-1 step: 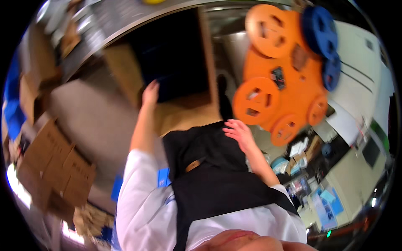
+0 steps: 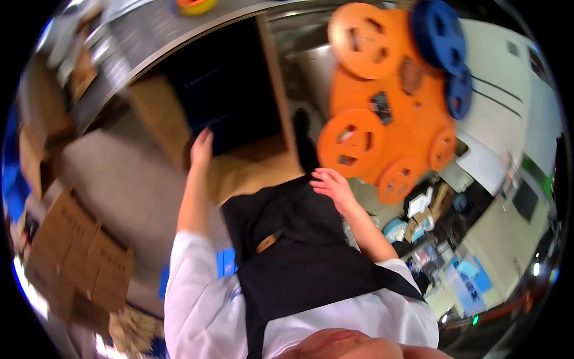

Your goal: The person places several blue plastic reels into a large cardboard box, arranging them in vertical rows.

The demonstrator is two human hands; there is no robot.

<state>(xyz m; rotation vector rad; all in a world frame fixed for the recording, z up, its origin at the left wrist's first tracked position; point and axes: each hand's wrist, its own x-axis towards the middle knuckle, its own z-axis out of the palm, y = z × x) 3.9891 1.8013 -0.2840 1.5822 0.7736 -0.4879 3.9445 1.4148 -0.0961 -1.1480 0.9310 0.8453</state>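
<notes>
An open cardboard box point(image 2: 254, 167) stands in front of me, its inside filled by something dark blue point(image 2: 233, 90) that I cannot make out well. At the box's left side, by the raised flap point(image 2: 158, 113), is my left hand point(image 2: 202, 148). Its fingers stretch forward with nothing visible in them; whether they touch the cardboard I cannot tell. My right hand point(image 2: 332, 188) hovers to the right of the box's near corner, fingers apart and holding nothing. Below the hands lies the black apron point(image 2: 287, 215) that I wear.
To the right stands an orange panel point(image 2: 406, 113) carrying orange reels point(image 2: 351, 142) and blue reels point(image 2: 439, 36). Brown cartons point(image 2: 78, 251) are stacked at the left. A metal worktop point(image 2: 149, 36) with a yellow-orange tape roll point(image 2: 196, 6) edges the back. Cluttered benches lie lower right.
The view has shifted, so the box and orange panel sit farther left. More of the tape roll shows. Both hands stay empty and hold much the same pose.
</notes>
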